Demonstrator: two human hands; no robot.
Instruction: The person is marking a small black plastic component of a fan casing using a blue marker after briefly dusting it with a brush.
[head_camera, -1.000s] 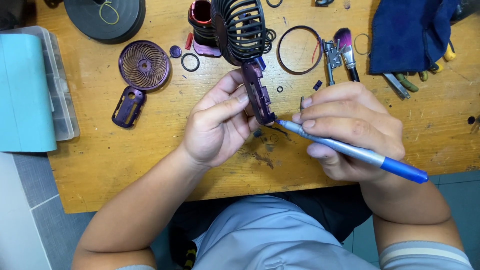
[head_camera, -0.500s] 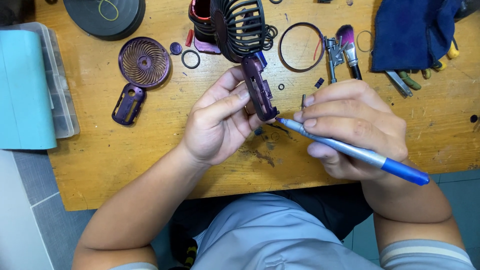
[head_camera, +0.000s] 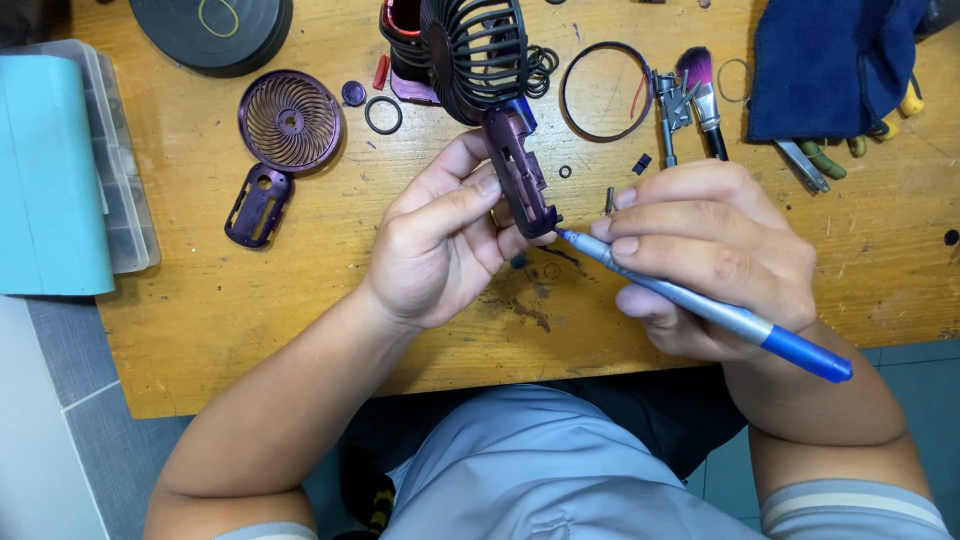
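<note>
My left hand (head_camera: 450, 235) grips the purple handle (head_camera: 518, 170) of a small hand-held fan whose black cage head (head_camera: 475, 55) points away from me over the wooden table (head_camera: 300, 290). My right hand (head_camera: 700, 250) holds a blue and silver screwdriver (head_camera: 700, 305) like a pen. Its tip touches the lower end of the purple handle, beside my left fingertips.
A purple round fan grille (head_camera: 290, 120) and a purple cover plate (head_camera: 258, 205) lie at the left. A teal box (head_camera: 45, 175) rests on a clear parts case (head_camera: 125, 190). A black ring (head_camera: 605, 92), a brush (head_camera: 700, 90), small tools and a blue cloth (head_camera: 830, 60) lie at the back right.
The fan handle and both hands have shifted very slightly; the screwdriver tip stays at the lower end of the handle.
</note>
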